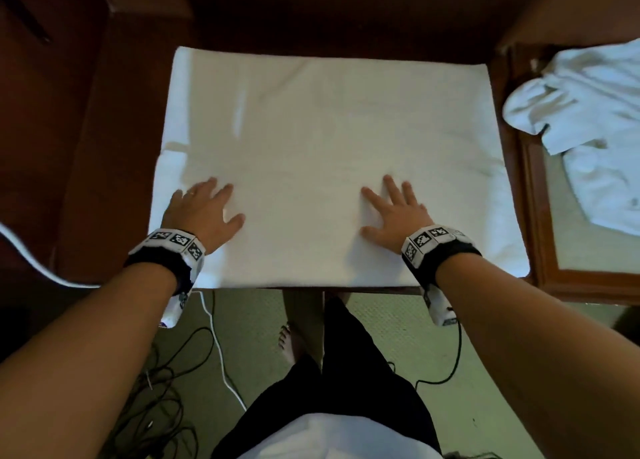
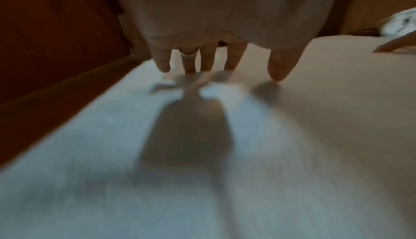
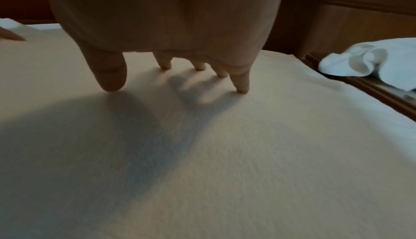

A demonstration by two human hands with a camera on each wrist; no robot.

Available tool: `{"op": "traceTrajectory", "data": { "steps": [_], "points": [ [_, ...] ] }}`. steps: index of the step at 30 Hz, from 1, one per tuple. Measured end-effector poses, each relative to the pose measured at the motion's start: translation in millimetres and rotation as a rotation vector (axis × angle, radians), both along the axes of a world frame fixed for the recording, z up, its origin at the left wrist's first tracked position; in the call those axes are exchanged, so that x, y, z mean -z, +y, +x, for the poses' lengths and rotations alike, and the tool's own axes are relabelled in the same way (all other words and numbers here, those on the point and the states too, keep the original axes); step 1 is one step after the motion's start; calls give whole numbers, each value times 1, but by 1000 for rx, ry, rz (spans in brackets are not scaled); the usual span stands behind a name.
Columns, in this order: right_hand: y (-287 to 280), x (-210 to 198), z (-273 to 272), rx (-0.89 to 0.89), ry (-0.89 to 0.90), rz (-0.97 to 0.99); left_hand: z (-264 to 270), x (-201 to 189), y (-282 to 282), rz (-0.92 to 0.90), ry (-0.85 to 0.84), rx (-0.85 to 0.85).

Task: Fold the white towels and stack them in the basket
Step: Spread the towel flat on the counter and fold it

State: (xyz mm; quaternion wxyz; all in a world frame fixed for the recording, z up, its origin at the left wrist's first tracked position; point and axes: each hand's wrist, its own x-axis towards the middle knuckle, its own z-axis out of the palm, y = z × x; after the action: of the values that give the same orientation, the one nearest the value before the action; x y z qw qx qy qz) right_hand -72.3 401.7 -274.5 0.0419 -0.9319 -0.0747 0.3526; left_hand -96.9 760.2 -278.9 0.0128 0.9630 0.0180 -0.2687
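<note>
A large white towel lies spread flat over a small table, covering almost all of it. My left hand rests palm down with spread, straight fingers near the towel's front left. My right hand lies flat the same way at the front right. In the left wrist view my left fingertips touch the towel. The right wrist view shows my right fingertips on the towel. Neither hand holds anything. No basket is in view.
A crumpled pile of white towels lies on a wooden-framed side table to the right, also seen as the pile. A dark red armchair stands at the left. Cables trail on the green carpet near my feet.
</note>
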Motion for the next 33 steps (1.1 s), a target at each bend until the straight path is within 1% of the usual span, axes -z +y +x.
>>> {"op": "traceTrajectory", "data": {
  "steps": [3, 6, 9, 12, 15, 17, 20, 23, 25, 27, 29, 31, 33],
  "points": [
    [2, -10, -1, 50, -33, 41, 17, -23, 1, 31, 56, -3],
    [-1, -23, 15, 125, -97, 108, 40, -40, 5, -38, 104, -76],
    [-11, -33, 48, 183, -137, 116, 74, -54, -1, -153, 105, -137],
    [-25, -36, 90, 218, -174, 104, 113, -63, -12, -213, 64, -167],
    [-37, -34, 135, 271, -227, 125, 154, -63, -21, -262, 15, -210],
    [-45, -30, 164, 284, -307, 128, 181, -56, -25, -267, -33, -220],
    [-59, -21, 207, 269, -452, 96, 220, -39, -26, -170, -103, -144],
    [-73, -10, 244, 239, -433, 51, 252, -17, -19, -7, -113, -8],
    [-82, 0, 260, 174, -400, -2, 262, -4, -14, 91, -96, 53],
    [-90, 9, 268, 116, -392, -43, 264, 6, -13, 131, -123, 99],
    [-95, 17, 270, 105, -435, -52, 265, 11, -15, 160, -181, 102],
    [-97, 20, 269, 106, -500, -56, 268, 11, -20, 207, -233, 136],
    [-99, 19, 271, 100, -523, -75, 273, 5, -25, 217, -296, 183]
  ]
}}
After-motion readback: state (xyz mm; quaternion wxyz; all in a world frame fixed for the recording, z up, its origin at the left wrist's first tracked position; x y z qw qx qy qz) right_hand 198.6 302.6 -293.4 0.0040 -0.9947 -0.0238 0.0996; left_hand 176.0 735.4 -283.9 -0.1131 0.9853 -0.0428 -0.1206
